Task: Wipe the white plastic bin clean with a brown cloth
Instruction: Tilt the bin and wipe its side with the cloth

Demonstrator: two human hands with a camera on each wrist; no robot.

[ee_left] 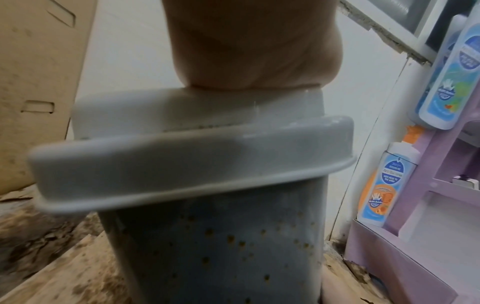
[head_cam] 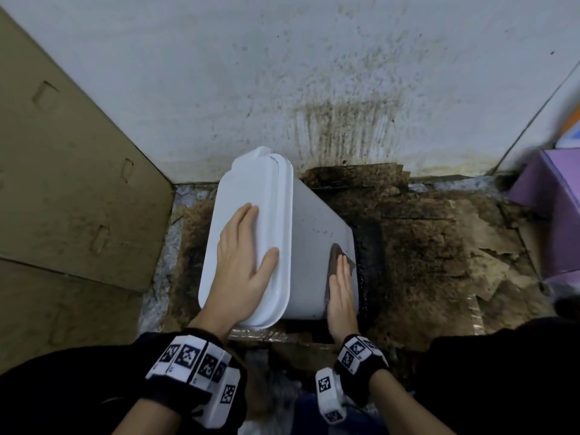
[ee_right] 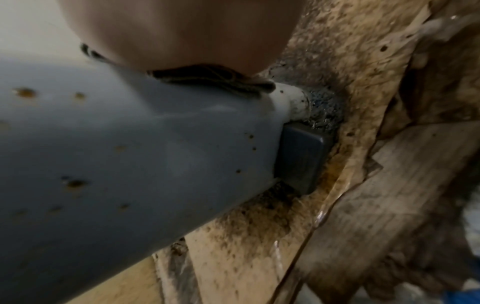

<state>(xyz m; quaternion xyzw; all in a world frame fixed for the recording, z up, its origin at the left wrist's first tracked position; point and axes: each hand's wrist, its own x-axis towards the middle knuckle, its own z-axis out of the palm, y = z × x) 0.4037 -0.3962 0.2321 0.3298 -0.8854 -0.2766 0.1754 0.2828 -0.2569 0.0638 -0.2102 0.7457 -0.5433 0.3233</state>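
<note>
Left hand (head_cam: 243, 262) lies flat, fingers straight, on lid of white plastic bin (head_cam: 309, 246); right hand (head_cam: 342, 296) presses brown cloth (head_cam: 337, 257) flat against its speckled side. Bin stands on stained cardboard (head_cam: 423, 246) by wall. Beyond, purple shelf (ee_left: 426, 216) holds bottles (ee_left: 387, 185); one label reads "Anti-Bacterial", rest blurred.

Not much readable here — the only real lettering is on the bottles in the left wrist view. The lower bottle (ee_left: 387, 183), standing by the purple shelf unit (ee_left: 420, 205), has a blue label that looks like "Anti Bacterial", with smaller lines under it too blurry to make out. The upper bottle (ee_left: 451, 67) has a blue badge, unreadable. The wrist bands (head_cam: 194, 361) carry black-and-white square marker codes — no letters.
</note>
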